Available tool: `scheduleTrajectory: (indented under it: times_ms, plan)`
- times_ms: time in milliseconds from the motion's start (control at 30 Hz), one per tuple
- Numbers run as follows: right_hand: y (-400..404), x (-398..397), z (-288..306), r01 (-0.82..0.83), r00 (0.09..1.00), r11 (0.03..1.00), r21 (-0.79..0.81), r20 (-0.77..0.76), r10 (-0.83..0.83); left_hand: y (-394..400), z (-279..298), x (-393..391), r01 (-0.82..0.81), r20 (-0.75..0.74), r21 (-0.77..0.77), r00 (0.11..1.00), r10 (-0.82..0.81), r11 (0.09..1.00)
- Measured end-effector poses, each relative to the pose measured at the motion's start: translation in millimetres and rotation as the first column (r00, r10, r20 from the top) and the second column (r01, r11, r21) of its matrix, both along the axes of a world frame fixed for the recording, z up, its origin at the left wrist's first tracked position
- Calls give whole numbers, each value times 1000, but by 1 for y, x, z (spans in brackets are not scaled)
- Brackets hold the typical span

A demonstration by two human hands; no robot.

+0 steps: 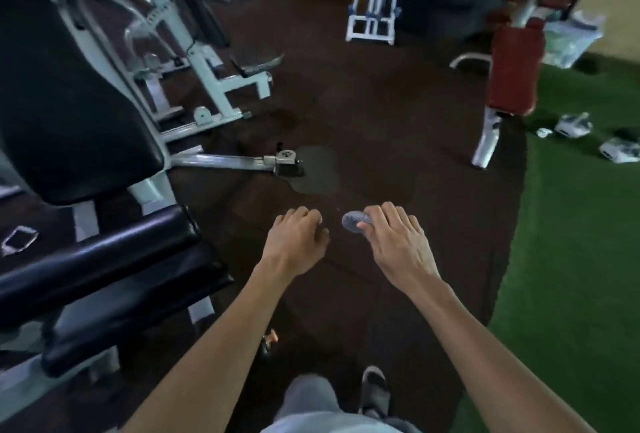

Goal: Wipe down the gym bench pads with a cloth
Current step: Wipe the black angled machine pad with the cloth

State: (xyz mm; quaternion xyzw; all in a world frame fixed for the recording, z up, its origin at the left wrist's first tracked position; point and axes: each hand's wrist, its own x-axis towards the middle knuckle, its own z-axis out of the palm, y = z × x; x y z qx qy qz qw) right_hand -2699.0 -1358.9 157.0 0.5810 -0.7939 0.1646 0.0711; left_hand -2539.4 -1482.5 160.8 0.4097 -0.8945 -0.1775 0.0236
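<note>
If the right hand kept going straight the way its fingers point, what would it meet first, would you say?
Probably the dark rubber floor: the right hand, gripping the cloth, points forward and down at open floor beside the grey patch. Depth is unclear.

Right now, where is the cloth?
In the head view the cloth is bunched in the right hand, held in the air over the dark floor just right of the left hand, not touching the black bench pads at left.

head view | worn high, faces forward and down | hands near, floor [381, 114] beyond
</note>
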Motion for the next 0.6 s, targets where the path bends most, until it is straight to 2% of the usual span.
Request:
scheduleTrajectory:
  times_ms: [167,300,500,600]
  plan:
    - [-104,-81,10,-245,969,969,38,-16,245,-62,9,-40,-237,8,15,971,237,971]
    - [-205,-113,9,-397,918,918,28,33,396,-129,-1,-56,-402,21,8,916,401,916]
    - [-362,-108,0,-629,776,778,-2,65,627,-237,-21,-56,-606,17,11,796,606,796]
    - [-425,-90,6,-747,661,664,-16,88,746,-273,-14,-50,-705,35,6,709,705,709]
